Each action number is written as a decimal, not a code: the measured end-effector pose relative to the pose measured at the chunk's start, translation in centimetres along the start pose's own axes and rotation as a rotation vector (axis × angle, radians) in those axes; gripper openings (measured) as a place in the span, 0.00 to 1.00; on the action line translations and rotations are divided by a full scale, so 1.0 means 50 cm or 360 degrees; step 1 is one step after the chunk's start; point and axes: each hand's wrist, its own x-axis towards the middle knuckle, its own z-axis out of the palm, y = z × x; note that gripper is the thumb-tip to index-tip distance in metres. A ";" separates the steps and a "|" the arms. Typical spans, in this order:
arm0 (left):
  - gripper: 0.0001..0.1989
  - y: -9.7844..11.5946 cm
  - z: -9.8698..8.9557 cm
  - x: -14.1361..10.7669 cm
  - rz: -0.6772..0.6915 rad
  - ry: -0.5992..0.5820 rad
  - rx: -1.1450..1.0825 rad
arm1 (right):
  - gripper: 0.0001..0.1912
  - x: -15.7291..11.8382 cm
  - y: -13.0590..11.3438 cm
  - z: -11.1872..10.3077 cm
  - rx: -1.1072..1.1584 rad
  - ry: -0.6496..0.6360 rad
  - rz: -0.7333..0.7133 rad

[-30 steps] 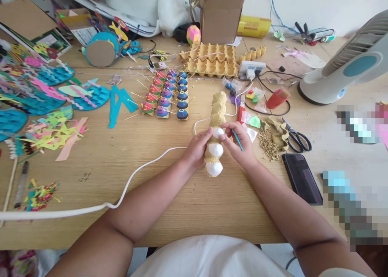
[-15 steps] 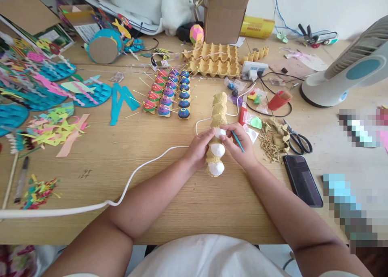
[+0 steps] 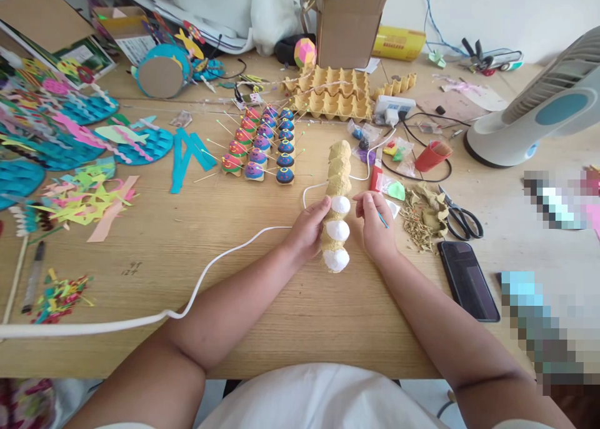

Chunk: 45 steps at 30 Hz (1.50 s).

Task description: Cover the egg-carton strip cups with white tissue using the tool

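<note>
A strip of egg-carton cups (image 3: 339, 167) runs away from me over the middle of the table. Its three nearest cups carry white caps (image 3: 337, 231); the farther ones are bare tan. My left hand (image 3: 307, 229) is closed on the strip's left side, thumb by the third white cap. Just right of the strip, apart from it, my right hand (image 3: 376, 226) is closed round a thin blue stick (image 3: 383, 220), whose tip shows beyond the fingers. Beyond my left hand stand three rows of painted cups (image 3: 256, 154) with pins, in red, purple and blue.
Scissors (image 3: 462, 215), a phone (image 3: 469, 281), carton scraps (image 3: 429, 210) and a red cup (image 3: 432, 156) lie to the right, near a fan (image 3: 529, 113). A white cable (image 3: 206, 271) crosses in front of my left arm. Colourful paper pieces (image 3: 89, 197) lie left.
My right hand has moved off the strip to the right, still holding the blue stick. The third white cap is now uncovered. My left hand keeps its hold on the strip.
</note>
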 end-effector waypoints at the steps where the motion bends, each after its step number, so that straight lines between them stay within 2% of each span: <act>1: 0.21 0.000 -0.002 0.002 -0.0011 -0.0008 -0.0015 | 0.32 0.002 0.005 0.002 0.0071 0.0021 0.0080; 5: 0.24 -0.006 -0.009 0.013 0.0020 -0.0136 -0.0060 | 0.35 0.005 0.017 0.011 0.0308 -0.0164 0.0400; 10: 0.26 -0.010 -0.011 0.020 0.0063 -0.0131 -0.0083 | 0.29 -0.006 0.002 0.018 0.0659 -0.0484 0.0613; 15: 0.23 -0.003 -0.006 0.015 0.0015 -0.0106 -0.0183 | 0.27 -0.012 -0.023 0.015 0.1006 -0.0469 0.0905; 19: 0.18 -0.003 -0.007 0.014 0.0076 -0.0132 -0.0181 | 0.24 -0.011 -0.027 0.013 0.1047 -0.0457 0.0925; 27: 0.20 -0.004 -0.008 0.016 0.0137 -0.0107 -0.0079 | 0.22 -0.011 -0.020 0.014 0.1056 -0.0446 0.0938; 33: 0.21 -0.001 -0.006 0.017 0.0131 -0.0091 -0.0065 | 0.25 -0.012 -0.023 0.018 0.1098 -0.0448 0.0941; 40: 0.16 0.004 0.000 0.012 0.0090 -0.0078 -0.0080 | 0.23 -0.010 -0.020 0.017 0.1037 -0.0436 0.0943; 45: 0.20 0.001 0.003 0.014 0.0135 -0.0036 -0.0073 | 0.25 -0.011 -0.020 0.016 0.1022 -0.0414 0.0961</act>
